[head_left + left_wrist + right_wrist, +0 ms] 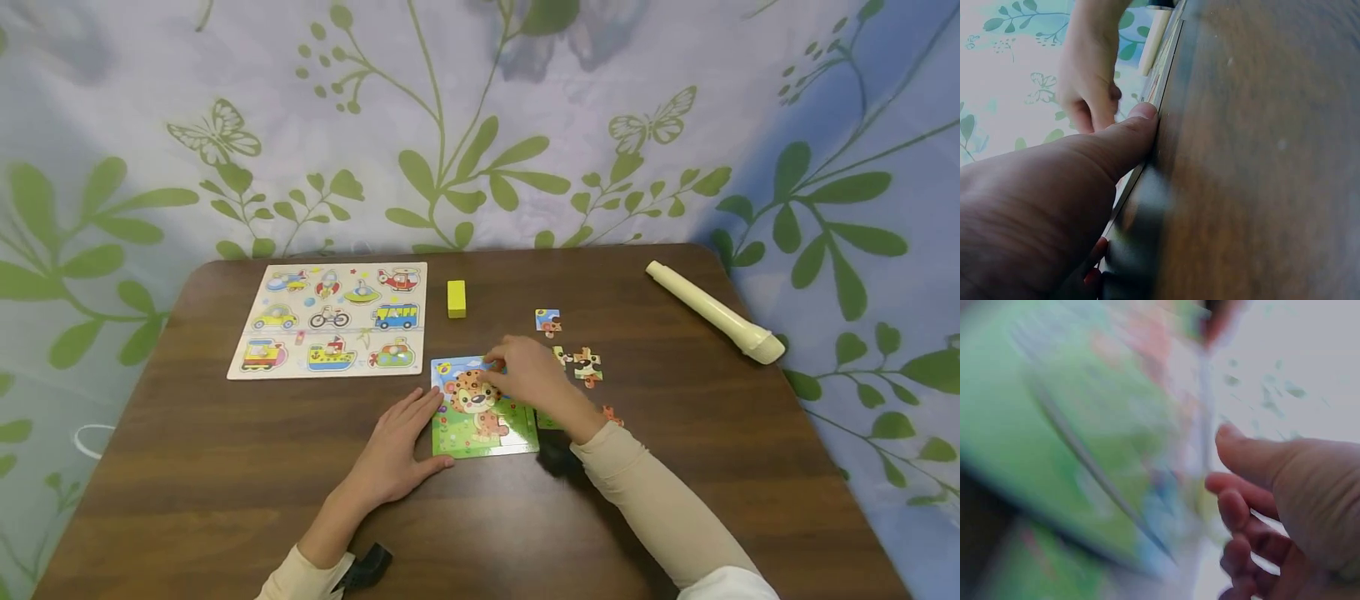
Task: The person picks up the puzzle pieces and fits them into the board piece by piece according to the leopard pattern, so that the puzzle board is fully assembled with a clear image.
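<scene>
A leopard jigsaw puzzle [468,425] lies in a flat square frame at the middle of the table. My left hand [397,454] rests beside it, fingers stretched along its left edge and thumb at its lower left corner; in the left wrist view, the thumb [1129,134] touches the frame's edge. Over the puzzle's upper right part hovers my right hand [532,375], fingers bent downward. In the right wrist view, its thumb [1247,453] and fingers stand apart with nothing visible between them; the puzzle there is blurred. Several loose jigsaw pieces [588,364] lie right of the frame, some partly hidden by the right arm.
A white board [288,333] with vehicle pieces lies at the back left. Near it stands a yellow block [456,299]. A cream microphone-shaped object [712,310] lies at the back right. One loose corner piece [547,321] sits behind the others. A patterned wall covering borders the table's back.
</scene>
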The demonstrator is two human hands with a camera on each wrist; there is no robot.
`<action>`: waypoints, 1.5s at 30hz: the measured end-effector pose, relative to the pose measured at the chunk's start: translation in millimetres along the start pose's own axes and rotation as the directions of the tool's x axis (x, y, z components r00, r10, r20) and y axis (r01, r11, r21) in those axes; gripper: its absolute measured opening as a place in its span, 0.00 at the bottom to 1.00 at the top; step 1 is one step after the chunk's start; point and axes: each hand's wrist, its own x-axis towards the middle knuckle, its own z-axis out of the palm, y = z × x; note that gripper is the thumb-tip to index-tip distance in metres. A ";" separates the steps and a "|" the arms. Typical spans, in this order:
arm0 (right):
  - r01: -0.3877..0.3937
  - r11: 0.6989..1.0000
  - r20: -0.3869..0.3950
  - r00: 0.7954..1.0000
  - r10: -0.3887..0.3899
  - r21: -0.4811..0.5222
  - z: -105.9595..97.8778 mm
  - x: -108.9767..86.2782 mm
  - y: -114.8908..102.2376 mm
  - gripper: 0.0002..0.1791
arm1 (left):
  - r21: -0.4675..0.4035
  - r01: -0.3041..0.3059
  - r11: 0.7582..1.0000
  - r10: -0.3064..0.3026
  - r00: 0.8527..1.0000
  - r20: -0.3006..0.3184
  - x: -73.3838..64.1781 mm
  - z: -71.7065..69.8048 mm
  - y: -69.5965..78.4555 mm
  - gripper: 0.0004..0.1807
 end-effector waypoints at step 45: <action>0.408 0.910 0.119 0.910 -0.398 -0.074 -2.4 23.2 0.9 0.22 | -0.046 0.043 0.998 -0.044 0.999 -0.022 0.1 -3.4 5.0 0.56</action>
